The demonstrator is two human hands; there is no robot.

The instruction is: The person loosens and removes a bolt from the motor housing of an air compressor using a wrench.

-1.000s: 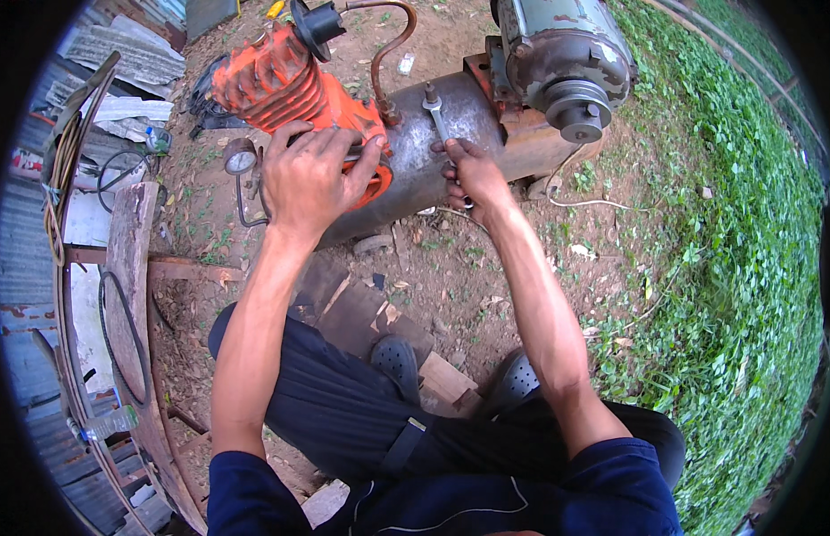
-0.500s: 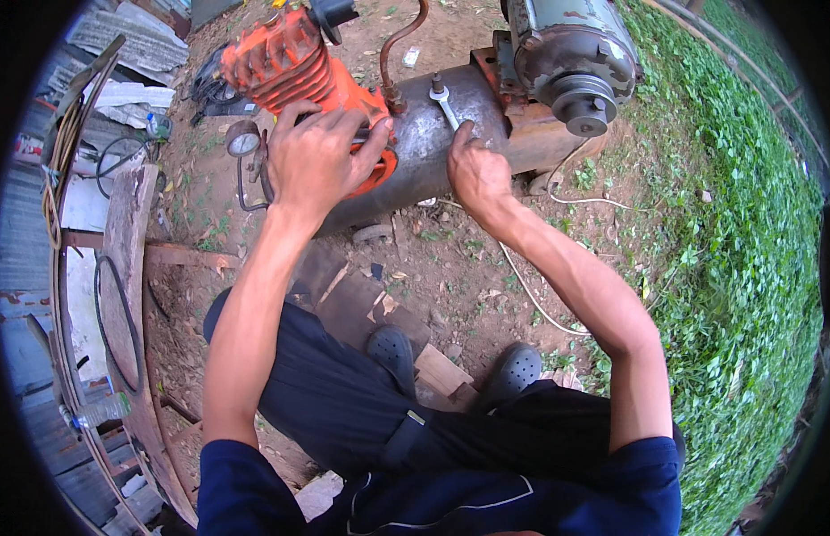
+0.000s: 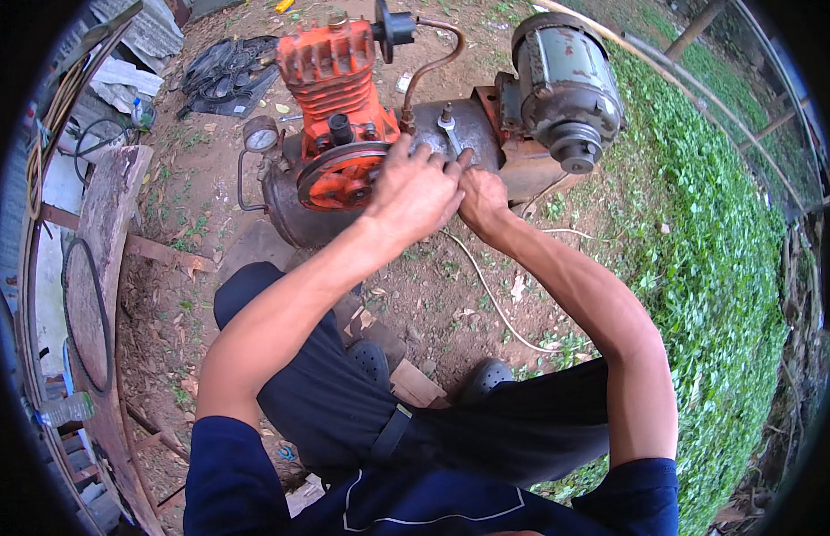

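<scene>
My right hand [image 3: 484,198] is closed round the handle of a combination wrench [image 3: 451,137]. The wrench's far end sits at a bolt-like fitting [image 3: 447,114] on top of the dark metal tank [image 3: 479,121]. Close against it on the left, my left hand [image 3: 417,189] lies over the tank with its fingers stretched forward and slightly apart; its palm side is hidden. Just left of that hand stands an orange compressor pump [image 3: 330,80] with a pulley wheel [image 3: 343,177], partly covered by my left wrist. A bent copper pipe [image 3: 435,64] runs from the pump's top down to the tank.
A grey electric motor [image 3: 567,76] is mounted at the tank's right end. A pressure gauge [image 3: 261,138] sticks up at the left end. A drive belt [image 3: 86,313] hangs by a wooden plank [image 3: 120,205]. A pale cord [image 3: 491,295] crosses the dirt; grass [image 3: 718,295] grows at right.
My left hand has left the orange pump and moved right, beside my right hand. The wrench stays in my right hand at the fitting. The view has shifted, showing more of the pump and pulley.
</scene>
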